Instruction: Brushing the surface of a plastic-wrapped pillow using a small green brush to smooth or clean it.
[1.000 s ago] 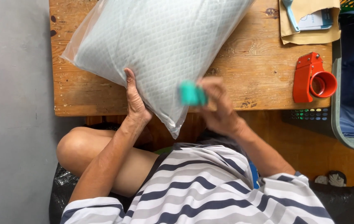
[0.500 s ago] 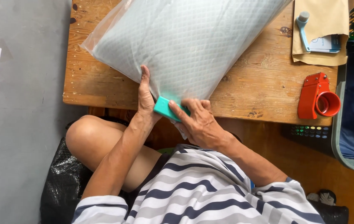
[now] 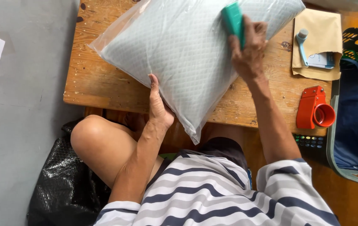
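Left hand (image 3: pixel 158 109) lay open, flat against the bagged pillow's (image 3: pixel 179 54) near edge on the wooden counter (image 3: pixel 91 79); right hand (image 3: pixel 248 52) gripped a teal block (image 3: pixel 232 20) on top.

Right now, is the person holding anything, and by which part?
The right hand grips a teal block by its lower end, against the bagged pillow. The left hand presses flat on the pillow's near edge.

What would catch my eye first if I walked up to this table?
Most likely the big quilted pillow in clear plastic, lying slantwise across the wooden table. The right hand presses a teal block on its top, while the left hand steadies its near edge. At the table's right edge sits a bright orange tape dispenser.
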